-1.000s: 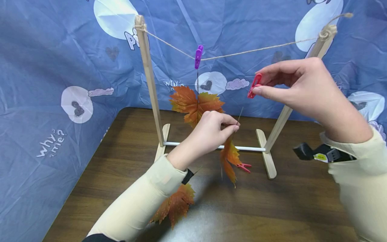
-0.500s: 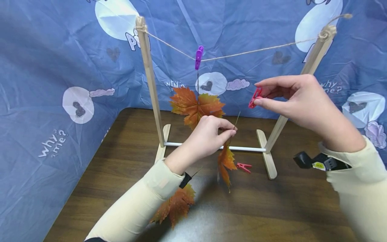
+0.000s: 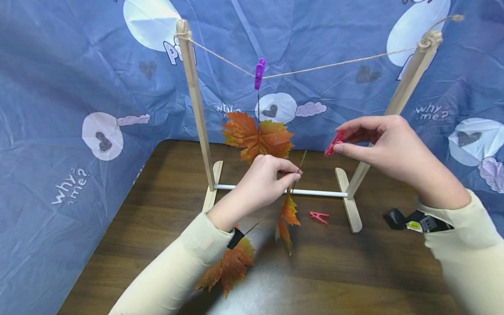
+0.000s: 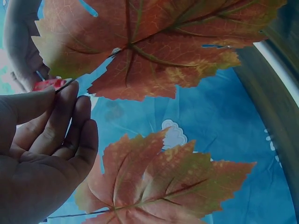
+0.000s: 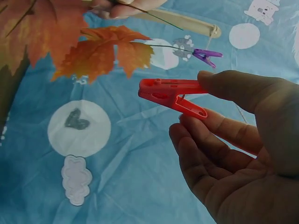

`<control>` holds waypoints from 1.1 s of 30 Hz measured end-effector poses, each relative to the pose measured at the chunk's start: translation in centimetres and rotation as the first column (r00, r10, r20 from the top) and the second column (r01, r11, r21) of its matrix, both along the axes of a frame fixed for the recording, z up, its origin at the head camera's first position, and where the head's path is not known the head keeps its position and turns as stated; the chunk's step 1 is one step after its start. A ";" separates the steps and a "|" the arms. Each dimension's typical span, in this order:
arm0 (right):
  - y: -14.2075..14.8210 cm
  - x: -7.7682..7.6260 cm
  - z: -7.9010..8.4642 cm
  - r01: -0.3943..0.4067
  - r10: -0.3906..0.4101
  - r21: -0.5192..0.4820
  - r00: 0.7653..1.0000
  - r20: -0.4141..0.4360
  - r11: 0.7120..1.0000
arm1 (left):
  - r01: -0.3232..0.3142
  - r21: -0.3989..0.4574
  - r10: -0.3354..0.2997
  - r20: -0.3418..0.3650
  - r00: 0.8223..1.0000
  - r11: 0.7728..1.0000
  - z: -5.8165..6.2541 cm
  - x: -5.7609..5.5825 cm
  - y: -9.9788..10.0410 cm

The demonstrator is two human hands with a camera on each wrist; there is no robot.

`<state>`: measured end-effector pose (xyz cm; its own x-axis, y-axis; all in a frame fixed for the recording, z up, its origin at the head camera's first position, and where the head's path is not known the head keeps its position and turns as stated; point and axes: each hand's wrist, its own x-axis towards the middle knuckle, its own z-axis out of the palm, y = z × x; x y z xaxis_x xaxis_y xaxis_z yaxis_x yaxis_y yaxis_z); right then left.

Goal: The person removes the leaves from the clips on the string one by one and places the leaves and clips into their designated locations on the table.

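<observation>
head: hanging leaf [image 3: 257,135] bottom edge behind left hand [image 3: 269,177] | lying leaf [image 3: 232,264] partly behind left sleeve [image 3: 177,262] | right sleeve [image 3: 468,249] cropped | left wrist: held leaf [image 4: 154,51] cut at top

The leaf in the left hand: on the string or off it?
Off. The left hand pinches its stem, whose tip is free; the red clip in the right hand is apart from leaf and string.

repeated “why me?” lettering [image 3: 71,187], partial “pi”, blue backdrop [image 3: 47,113]
</observation>
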<state>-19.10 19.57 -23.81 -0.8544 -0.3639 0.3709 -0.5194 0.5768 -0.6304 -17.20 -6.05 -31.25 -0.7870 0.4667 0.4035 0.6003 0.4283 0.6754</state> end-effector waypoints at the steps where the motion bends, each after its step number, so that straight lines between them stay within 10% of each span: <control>1: 0.0 0.0 -0.2 -0.001 0.001 0.004 1.000 0.001 1.000 | 0.001 -0.002 -0.001 -0.001 1.000 1.000 -0.1 0.0 -0.1; 33: 0.6 0.3 -7.0 -0.058 0.029 0.120 0.972 0.232 0.991 | -0.047 -0.152 0.051 0.023 0.998 0.987 -1.1 1.3 -3.2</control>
